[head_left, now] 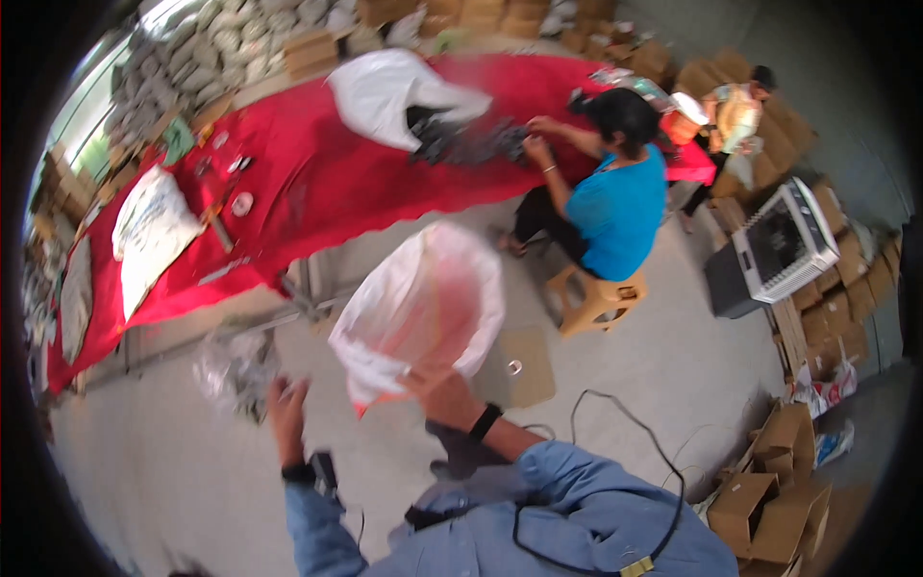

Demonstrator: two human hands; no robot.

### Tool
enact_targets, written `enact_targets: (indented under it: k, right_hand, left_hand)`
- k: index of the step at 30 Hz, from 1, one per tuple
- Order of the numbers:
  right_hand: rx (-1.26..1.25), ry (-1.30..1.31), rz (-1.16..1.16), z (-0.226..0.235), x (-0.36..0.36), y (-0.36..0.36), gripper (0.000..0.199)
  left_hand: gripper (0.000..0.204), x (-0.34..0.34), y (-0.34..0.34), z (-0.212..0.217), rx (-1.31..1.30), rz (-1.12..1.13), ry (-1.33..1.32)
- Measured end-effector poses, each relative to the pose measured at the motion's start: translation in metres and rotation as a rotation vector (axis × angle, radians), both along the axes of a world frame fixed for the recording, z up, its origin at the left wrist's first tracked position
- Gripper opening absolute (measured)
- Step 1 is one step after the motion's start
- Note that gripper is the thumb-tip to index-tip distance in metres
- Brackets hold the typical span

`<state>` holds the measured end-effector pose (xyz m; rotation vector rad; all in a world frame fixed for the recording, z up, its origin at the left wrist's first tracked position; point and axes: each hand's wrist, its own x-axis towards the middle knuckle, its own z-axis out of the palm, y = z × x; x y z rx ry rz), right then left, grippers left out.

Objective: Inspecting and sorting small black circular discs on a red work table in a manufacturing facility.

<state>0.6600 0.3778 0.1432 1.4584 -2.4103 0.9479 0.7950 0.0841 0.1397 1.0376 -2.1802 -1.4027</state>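
My right hand (438, 387) is closed on the near rim of a large white woven sack (375, 337). The sack's mouth gapes upward, showing a pinkish inside. To the left, my left hand (286, 413) is raised, its fingers at the edge of a clear plastic bag (236, 370) with greyish contents. The bag is blurred, and its contents are too unclear to name; my fingers appear to pinch its side.
A long red-covered table (317, 183) bears white sacks and a dark heap (471, 142). A person in blue (615, 212) works there on a tan stool (596, 298). Another person (738, 120) stands behind. An air cooler (784, 240), cardboard boxes (769, 490) and a black cable (663, 452) are right.
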Motion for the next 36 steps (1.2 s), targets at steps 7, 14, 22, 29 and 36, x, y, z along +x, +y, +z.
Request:
enact_targets:
  k: [7,14,22,29,36]
  right_hand:
    - [0.047,0.053,-0.048,-0.003,-0.054,-0.008,0.027]
    - [0.061,-0.064,-0.135,-0.011,-0.096,-0.023,0.026]
    - [0.12,-0.396,-0.232,-0.013,-0.11,-0.053,0.046]
    - [0.146,-0.571,-0.245,0.015,-0.146,-0.089,0.046]
    - [0.104,-0.211,-0.911,-0.004,-0.219,-0.07,0.063]
  left_hand:
    - [0.073,-0.197,-0.012,-0.04,-0.085,-0.237,-0.234]
    - [0.04,-0.258,-0.026,-0.087,0.265,-0.362,-0.115]
    - [0.034,-0.334,-0.026,-0.065,0.107,-0.25,0.085]
    - [0.033,-0.386,-0.059,-0.065,0.251,-0.452,0.145]
    - [0.032,-0.431,-0.087,-0.054,0.251,-0.645,0.061]
